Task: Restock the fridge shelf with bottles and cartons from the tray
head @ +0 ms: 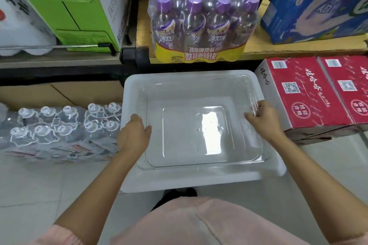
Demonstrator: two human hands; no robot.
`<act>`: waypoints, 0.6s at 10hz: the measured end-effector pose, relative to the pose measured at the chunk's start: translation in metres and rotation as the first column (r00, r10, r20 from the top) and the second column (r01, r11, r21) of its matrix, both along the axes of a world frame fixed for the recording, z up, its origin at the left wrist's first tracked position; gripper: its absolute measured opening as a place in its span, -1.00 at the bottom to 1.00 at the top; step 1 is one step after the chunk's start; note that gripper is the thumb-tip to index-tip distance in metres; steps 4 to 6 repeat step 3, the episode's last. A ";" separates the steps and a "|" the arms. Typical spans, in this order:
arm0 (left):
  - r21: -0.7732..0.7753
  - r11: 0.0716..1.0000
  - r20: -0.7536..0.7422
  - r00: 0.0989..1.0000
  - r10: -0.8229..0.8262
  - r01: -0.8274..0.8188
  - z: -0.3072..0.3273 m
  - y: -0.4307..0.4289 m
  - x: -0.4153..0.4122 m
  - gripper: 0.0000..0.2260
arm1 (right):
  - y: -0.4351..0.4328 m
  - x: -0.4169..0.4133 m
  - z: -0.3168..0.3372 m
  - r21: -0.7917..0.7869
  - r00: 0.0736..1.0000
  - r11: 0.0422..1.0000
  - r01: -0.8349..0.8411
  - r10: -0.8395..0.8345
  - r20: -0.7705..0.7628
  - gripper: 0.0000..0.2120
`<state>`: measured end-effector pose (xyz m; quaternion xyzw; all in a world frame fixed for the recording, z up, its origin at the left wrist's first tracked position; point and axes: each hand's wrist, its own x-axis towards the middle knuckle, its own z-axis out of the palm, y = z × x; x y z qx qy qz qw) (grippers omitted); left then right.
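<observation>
A clear plastic tray [203, 162] with nothing in it sits inside a larger white tray [179, 77] just above the tiled floor, in the middle of the head view. My left hand [133, 133] grips the clear tray's left rim. My right hand [262, 118] grips its right rim. A shrink-wrapped pack of purple-capped bottles [203, 18] stands on the wooden shelf straight behind the trays.
Wrapped packs of clear water bottles [59, 125] lie on the floor at left. Red cartons [310, 93] are stacked at right. A green carton [79, 0] and a blue carton [318, 2] stand on the shelves behind. My pink clothing fills the bottom of the view.
</observation>
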<state>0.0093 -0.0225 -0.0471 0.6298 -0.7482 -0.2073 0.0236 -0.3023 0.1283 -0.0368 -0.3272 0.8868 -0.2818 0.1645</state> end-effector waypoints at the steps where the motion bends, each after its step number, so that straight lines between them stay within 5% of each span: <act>1: 0.023 0.998 0.034 0.998 -0.055 0.054 0.004 0.001 -0.003 -0.68 | 0.000 0.004 0.000 0.029 1.000 1.000 0.002 -0.002 0.014 -0.79; 2: 0.038 0.995 0.058 0.994 -0.091 0.089 0.015 0.000 -0.005 -0.68 | -0.002 0.007 0.008 0.030 1.000 1.000 -0.005 0.004 0.022 -0.75; 3: -0.182 0.981 -0.025 0.997 -0.068 0.062 0.035 0.008 0.014 -0.66 | 0.009 0.010 0.030 0.023 0.997 1.000 -0.014 0.016 -0.074 -0.53; 6: -0.182 0.981 -0.025 0.997 -0.068 0.062 0.035 0.008 0.014 -0.66 | 0.009 0.010 0.030 0.023 0.997 1.000 -0.014 0.016 -0.074 -0.53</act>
